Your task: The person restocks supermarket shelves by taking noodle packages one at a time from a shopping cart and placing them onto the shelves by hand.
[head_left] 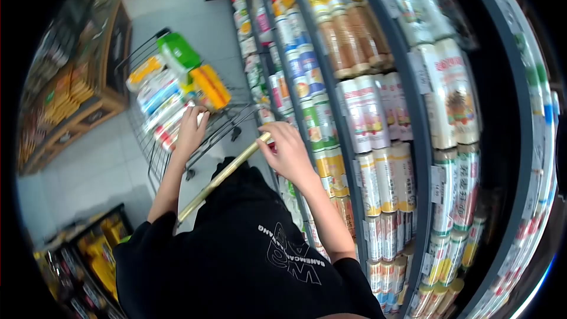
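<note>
A wire shopping cart [155,162] stands in front of me, piled with packaged goods. My left hand [192,129] reaches into it with fingers bent over a white and red package [168,134] at the pile's near side; the exact grip is partly hidden. Beside that hand lie an orange-yellow pack [211,87], a green pack [178,51] and a white and blue pack [160,97]. My right hand [284,149] is closed around the right end of the pale yellow cart handle [227,171], which slants across in front of my body.
Shelves [407,112] packed with noodle bundles [449,91] run close along my right. A wooden display stand [112,65] with packages is at the left. Lower left, a dark rack [88,254] holds yellow packs. Grey tiled floor [171,3] extends beyond the cart.
</note>
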`<state>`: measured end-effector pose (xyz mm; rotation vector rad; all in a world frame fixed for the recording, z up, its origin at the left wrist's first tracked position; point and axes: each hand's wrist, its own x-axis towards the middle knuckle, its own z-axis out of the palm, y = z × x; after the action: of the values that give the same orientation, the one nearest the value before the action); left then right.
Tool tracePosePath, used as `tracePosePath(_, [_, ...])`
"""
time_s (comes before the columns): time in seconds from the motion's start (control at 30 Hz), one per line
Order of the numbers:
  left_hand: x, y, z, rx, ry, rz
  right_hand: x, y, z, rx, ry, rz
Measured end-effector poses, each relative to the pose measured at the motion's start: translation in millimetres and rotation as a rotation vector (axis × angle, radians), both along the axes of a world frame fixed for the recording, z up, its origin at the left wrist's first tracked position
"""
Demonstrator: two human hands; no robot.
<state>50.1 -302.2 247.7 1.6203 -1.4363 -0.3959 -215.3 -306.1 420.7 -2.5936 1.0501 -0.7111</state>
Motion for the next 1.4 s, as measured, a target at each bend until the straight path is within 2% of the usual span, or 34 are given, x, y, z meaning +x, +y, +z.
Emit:
tracePosePath(0.03, [21.3, 21.1, -7.2, 0.107, -0.156, 0.001, 20.3, 1.6, -39.3, 0.051, 0.066, 0.105])
tracePosePath(0.13, [81.3, 66.7, -40.8, 0.490, -0.371, -0.056, 57.4, 24.2, -152.0, 0.315, 0.266, 0.244])
tracePosePath(0.17, [94.7, 79.5, -40.2, 0.674, -0.383, -0.088, 62.8, 35.8, -160.7, 0.237, 0.297, 0.234])
tracePosePath(0.23, [103.9, 106.5, -40.1, 0.735, -0.390, -0.059, 69.1, 47.2, -174.4, 0.065, 0.353, 0.187])
tracePosePath(0.27, [104.8, 116.1, -45.8, 0.723, -0.335, -0.050, 68.7, 47.1, -177.4, 0.014, 0.296, 0.191])
tracePosePath(0.33, [103.4, 132.2, -88.1, 0.692, -0.252, -0.068, 70.1, 54.2, -174.7, 0.032, 0.312, 0.166])
tracePosePath(0.37, [90.3, 140.6, -76.4, 0.804, -0.219, -0.072, 70.9, 57.7, -177.1, 0.025, 0.306, 0.142])
tracePosePath(0.43, [81.5, 146.2, -155.9, 0.544, 0.093, 0.055, 70.0, 67.9, -179.7, -0.006, 0.261, 0.087])
tracePosePath(0.5, [79.2, 155.3, -141.7, 0.572, 0.044, -0.050, 68.5, 80.5, -185.6, -0.103, 0.171, 0.024])
tracePosePath(0.57, [76.6, 154.8, -127.4, 0.609, 0.033, -0.033, 70.2, 96.2, -192.5, -0.137, 0.128, -0.063])
tracePosePath(0.63, [84.4, 143.6, -174.9, 0.646, 0.243, 0.028, 73.2, 112.3, -196.3, -0.143, 0.086, -0.153])
tracePosePath(0.7, [85.2, 148.3, -180.2, 0.587, -0.047, -0.086, 75.1, 128.1, -201.7, -0.145, 0.017, -0.224])
tracePosePath(0.77, [83.0, 158.9, -184.6, 0.352, -0.270, -0.066, 77.7, 146.0, -203.6, -0.181, -0.033, -0.269])
tracePosePath(0.83, [75.7, 174.2, -163.0, 0.177, -0.649, -0.043, 80.3, 163.2, -206.9, -0.155, -0.068, -0.333])
tracePosePath(0.93, [57.7, 193.8, -126.3, 0.208, -0.346, 0.076, 83.7, 184.0, -208.4, -0.141, -0.028, -0.412])
tracePosePath(1.07, [66.7, 201.3, -114.4, 0.242, -0.350, -0.036, 88.1, 196.4, -214.2, -0.185, 0.036, -0.537])
tracePosePath(1.2, [102.3, 190.7, -126.2, 0.323, -0.390, -0.101, 111.5, 215.7, -210.0, -0.048, -0.089, -0.673])
tracePosePath(1.23, [116.8, 185.0, -131.8, 0.311, -0.386, -0.090, 124.1, 219.5, -210.2, -0.117, -0.172, -0.684])
tracePosePath(1.3, [135.4, 181.0, -138.4, 0.306, -0.368, -0.074, 154.5, 226.8, -201.3, -0.023, -0.324, -0.570])
tracePosePath(1.4, [163.0, 167.6, -147.3, 0.447, -0.371, -0.112, 206.4, 229.1, -219.7, 0.089, -0.316, -0.418])
